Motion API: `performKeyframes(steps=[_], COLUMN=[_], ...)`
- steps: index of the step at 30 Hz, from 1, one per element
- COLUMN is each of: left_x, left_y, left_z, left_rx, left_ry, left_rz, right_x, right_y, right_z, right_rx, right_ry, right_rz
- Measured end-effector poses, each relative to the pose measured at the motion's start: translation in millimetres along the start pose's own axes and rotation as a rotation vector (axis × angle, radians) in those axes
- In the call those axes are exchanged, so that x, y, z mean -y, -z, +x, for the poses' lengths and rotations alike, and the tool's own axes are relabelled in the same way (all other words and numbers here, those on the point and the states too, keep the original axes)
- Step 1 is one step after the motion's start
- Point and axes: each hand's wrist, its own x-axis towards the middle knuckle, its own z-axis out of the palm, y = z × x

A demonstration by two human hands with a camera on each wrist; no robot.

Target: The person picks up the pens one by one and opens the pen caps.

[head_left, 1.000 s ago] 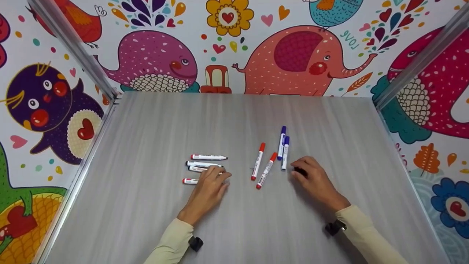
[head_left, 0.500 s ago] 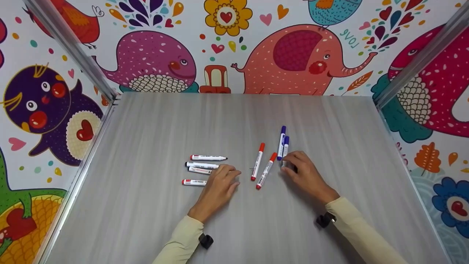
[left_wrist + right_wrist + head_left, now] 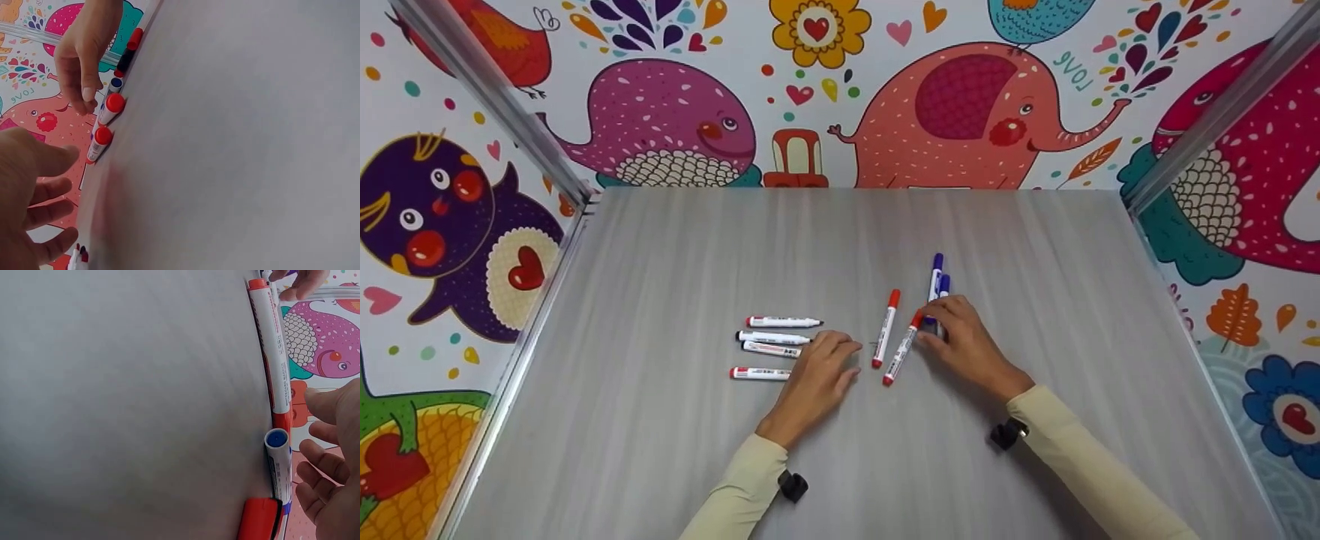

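Observation:
My left hand (image 3: 816, 375) hovers with relaxed fingers over the right ends of several white markers at left, including a top marker (image 3: 784, 322) and a red-ended marker (image 3: 757, 373). Nothing is between its fingers in the left wrist view. My right hand (image 3: 969, 346) hangs loosely curled beside two red-capped markers, one left (image 3: 886, 330) and one nearer (image 3: 901, 351). It partly covers two blue-capped markers, the farther marker (image 3: 935, 276) and the other marker (image 3: 945, 285). A red and black object (image 3: 260, 518) lies near this hand in the right wrist view; its kind is unclear.
The grey table (image 3: 675, 255) is bounded by walls printed with cartoon animals, the back wall (image 3: 810, 90) among them. Metal rails (image 3: 510, 105) run along the corners. Each wrist carries a small black camera, such as the left one (image 3: 793, 486).
My right hand has moved left, from beside the blue-capped markers to over their near ends. My left hand has drifted right, uncovering more of the left markers. The markers stay about where they were.

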Motion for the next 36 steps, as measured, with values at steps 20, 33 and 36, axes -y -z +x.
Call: performKeyframes(steps=[20,33,36], left_x=[-5.8,-12.0,-13.1], left_y=[-22.1,-27.6,-29.2], left_z=[14.8,19.4,20.4], left_rx=[0.044,0.102,0.127], left_ry=[0.016,0.01,0.013], left_rz=[0.032,0.128,0.15], right_x=[0.3,-6.6,-7.2], right_y=[-23.2,-31.8,-33.6], right_z=[23.6,32.3,32.5], right_rx=[0.049,0.01,0.019], right_ry=[-0.05,0.041,0.035], right_rz=[-0.023,-0.018,-0.019])
